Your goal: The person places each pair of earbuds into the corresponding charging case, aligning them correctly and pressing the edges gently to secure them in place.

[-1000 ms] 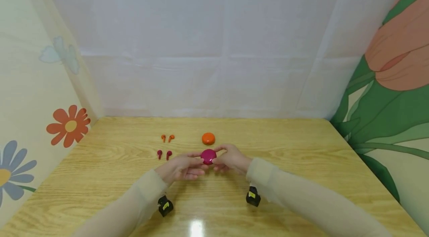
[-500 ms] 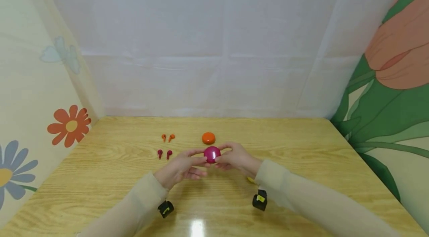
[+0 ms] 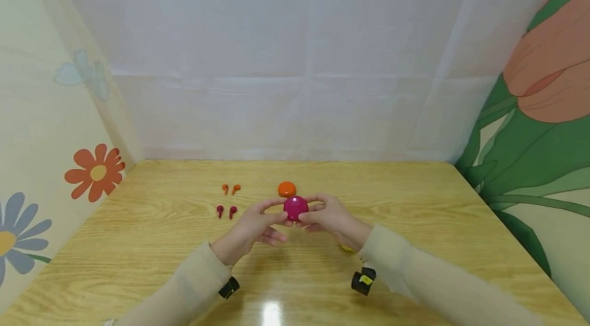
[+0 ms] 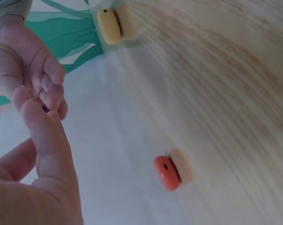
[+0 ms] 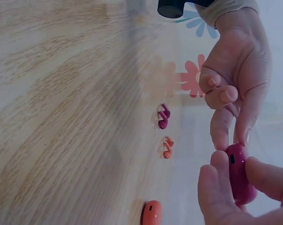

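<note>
A glossy magenta earbud case is held up between both hands over the table's middle. My left hand pinches its left side between thumb and fingers. On the opposite side, my right hand grips it with thumb and fingers. The right wrist view shows the case edge-on, a small dark port on its side, with fingertips of both hands on it. In the left wrist view the fingers hide nearly all of it. Two magenta earbuds lie on the table to the left.
An orange earbud case stands just behind the held one. Two orange earbuds lie at the back left. A yellow case sits at the right, mostly covered by my right wrist in the head view. A white sheet hangs behind the table.
Both hands have raised the magenta case off the table area and shifted it slightly right and toward the orange case. The yellow case has come partly into sight under the right wrist.
</note>
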Available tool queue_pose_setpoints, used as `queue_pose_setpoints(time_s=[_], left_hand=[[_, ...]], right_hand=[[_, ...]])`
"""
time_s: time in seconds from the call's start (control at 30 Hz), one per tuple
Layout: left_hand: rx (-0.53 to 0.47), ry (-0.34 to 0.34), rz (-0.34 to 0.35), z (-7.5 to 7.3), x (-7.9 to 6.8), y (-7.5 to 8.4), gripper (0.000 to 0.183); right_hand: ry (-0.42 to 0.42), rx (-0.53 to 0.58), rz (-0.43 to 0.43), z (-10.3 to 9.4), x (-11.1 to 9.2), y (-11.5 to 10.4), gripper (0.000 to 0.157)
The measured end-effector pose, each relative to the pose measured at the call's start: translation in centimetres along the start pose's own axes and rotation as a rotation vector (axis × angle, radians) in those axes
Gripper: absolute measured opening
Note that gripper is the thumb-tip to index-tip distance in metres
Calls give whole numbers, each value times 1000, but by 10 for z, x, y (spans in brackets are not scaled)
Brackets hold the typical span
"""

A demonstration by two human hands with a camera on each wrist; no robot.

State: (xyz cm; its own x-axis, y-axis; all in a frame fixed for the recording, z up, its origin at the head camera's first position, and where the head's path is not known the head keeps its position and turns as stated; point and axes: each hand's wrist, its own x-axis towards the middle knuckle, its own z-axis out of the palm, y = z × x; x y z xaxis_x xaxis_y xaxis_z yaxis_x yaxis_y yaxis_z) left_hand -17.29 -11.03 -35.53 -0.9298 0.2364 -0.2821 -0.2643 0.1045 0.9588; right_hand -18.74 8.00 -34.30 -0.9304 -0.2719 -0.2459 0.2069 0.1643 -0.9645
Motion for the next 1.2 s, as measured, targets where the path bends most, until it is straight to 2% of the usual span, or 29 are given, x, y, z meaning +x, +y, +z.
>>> queue_pose_setpoints(time_s=[0.17, 0.37, 0.67, 0.8, 1.03, 1.2], left_hand=[[32, -5, 44, 0, -3, 3, 46], [26, 9, 71, 4, -4, 5, 45], [11, 36, 133, 8, 0, 8, 39], [24, 39, 167, 9, 0, 9, 39], [94, 87, 241, 8, 1, 16, 38], [168, 114, 294, 10, 5, 19, 37]], right_hand=[[9, 11, -22, -2, -4, -3, 34], [2, 32, -39, -4, -7, -3, 35], [45, 69, -53, -3, -10, -4, 35], [39, 88, -62, -2, -11, -5, 33], [19, 139, -69, 0, -8, -9, 32], [-21, 135, -98, -1, -10, -9, 31]])
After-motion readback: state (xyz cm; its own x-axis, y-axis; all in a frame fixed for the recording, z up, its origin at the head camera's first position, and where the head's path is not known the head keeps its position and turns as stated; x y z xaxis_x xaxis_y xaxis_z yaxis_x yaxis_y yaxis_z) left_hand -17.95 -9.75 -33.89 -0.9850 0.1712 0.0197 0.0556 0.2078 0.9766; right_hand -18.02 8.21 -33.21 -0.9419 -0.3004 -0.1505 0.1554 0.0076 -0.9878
